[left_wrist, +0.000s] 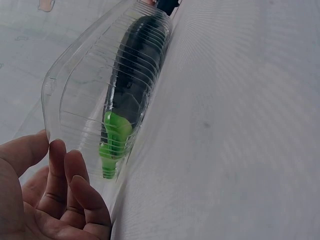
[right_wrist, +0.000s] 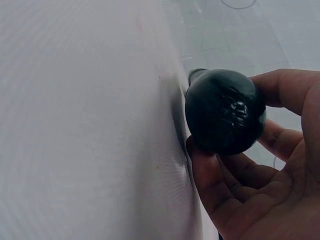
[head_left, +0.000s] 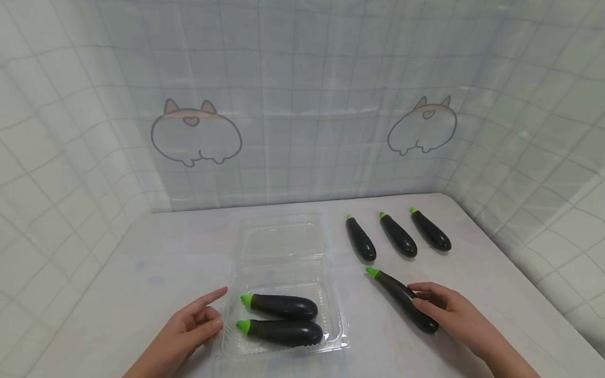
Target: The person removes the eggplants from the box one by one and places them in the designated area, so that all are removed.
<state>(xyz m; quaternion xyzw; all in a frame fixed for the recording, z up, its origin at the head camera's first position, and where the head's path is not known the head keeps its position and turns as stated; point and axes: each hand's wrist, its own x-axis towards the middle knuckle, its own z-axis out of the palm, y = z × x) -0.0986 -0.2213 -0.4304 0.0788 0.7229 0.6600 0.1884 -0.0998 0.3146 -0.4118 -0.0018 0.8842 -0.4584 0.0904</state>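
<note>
A clear plastic clamshell box (head_left: 335, 331) lies with its lid folded back. Two dark eggplants, the front one (head_left: 285, 333) and the one behind it (head_left: 283, 307), lie side by side in its base, green stems to the left. My left hand (head_left: 191, 325) is at the box's left side; in the left wrist view its thumb and fingers (left_wrist: 57, 150) pinch the rim. On the right, my right hand (head_left: 449, 310) holds another eggplant (head_left: 402, 296) near its thick end, its green stem pointing away to the left. The right wrist view shows thumb and fingers around that rounded end (right_wrist: 225, 112).
Three more eggplants stand in a row at the back right of the white table (head_left: 170, 257): a left one (head_left: 361, 240), a middle one (head_left: 398, 235) and a right one (head_left: 431, 231). A checked curtain (head_left: 302, 115) surrounds the table at the back and sides.
</note>
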